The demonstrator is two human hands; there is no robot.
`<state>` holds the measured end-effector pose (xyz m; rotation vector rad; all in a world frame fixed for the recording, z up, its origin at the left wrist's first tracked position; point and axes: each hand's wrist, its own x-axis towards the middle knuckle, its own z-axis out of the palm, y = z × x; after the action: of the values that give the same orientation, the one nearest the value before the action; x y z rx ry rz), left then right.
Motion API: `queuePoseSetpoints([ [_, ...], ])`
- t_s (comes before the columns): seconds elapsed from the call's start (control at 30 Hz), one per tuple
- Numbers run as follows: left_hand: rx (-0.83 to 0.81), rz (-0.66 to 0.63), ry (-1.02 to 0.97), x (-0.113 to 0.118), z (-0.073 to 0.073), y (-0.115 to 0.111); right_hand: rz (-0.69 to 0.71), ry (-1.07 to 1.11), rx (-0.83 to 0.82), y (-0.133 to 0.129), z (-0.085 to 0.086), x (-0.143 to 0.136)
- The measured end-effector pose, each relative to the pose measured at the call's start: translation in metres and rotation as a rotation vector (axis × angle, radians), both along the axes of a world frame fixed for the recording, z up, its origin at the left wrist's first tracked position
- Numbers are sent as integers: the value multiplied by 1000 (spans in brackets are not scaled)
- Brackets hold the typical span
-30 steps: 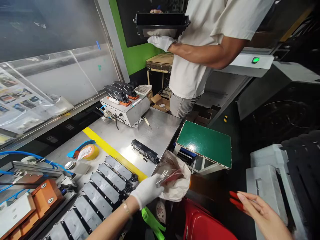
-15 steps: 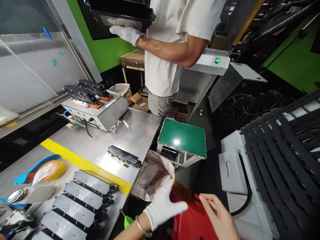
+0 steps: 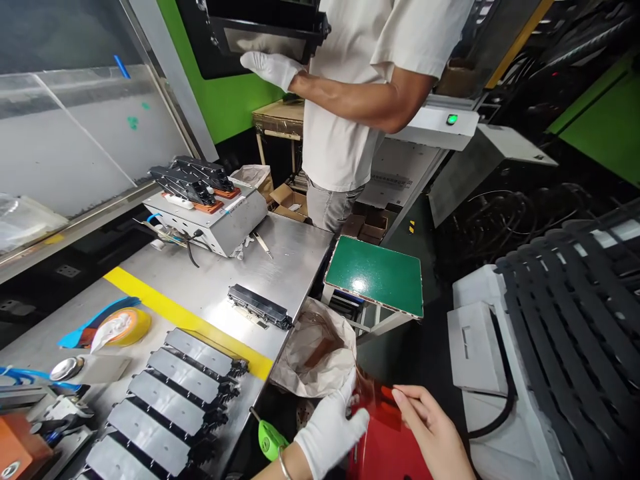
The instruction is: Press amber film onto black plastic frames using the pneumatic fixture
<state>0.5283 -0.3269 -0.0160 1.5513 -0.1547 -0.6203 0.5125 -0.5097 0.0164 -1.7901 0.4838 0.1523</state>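
Observation:
My left hand (image 3: 330,430), in a white glove, and my bare right hand (image 3: 433,433) meet low in the view over a red plastic bin (image 3: 395,457). Between them is a small sheet of red see-through film (image 3: 380,402). The gloved fingertips pinch its left edge, and my right fingertips hold its right edge. Just left of the hands, a white plastic bag (image 3: 320,347) hangs open at the steel table's (image 3: 210,287) corner with film scraps inside.
Several grey panels in black frames (image 3: 185,380) lie in a row on the table, with one black part (image 3: 260,307) beyond the yellow stripe. A co-worker (image 3: 350,100) holds a black tray at the back. A green-topped stand (image 3: 375,273) and black crates (image 3: 575,320) are to the right.
My left hand has left the bag's mouth and closed on the red film in my right hand. The view has shifted right, away from the table.

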Motion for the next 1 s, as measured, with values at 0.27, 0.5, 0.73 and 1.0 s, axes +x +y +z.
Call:
queuePoseSetpoints([
  [0.27,195,82,15,8,-25,23,-35,101,155,-17,-2,-6],
  [0.5,153,174,207,13,-19,43,-78,144,189,-32,5,-13],
  [0.73,-231,101,489,16,-9,39,-62,169,242,-30,8,-15],
  [1.0,-384,288,538,22,0,31,-155,107,220,-8,16,-20],
])
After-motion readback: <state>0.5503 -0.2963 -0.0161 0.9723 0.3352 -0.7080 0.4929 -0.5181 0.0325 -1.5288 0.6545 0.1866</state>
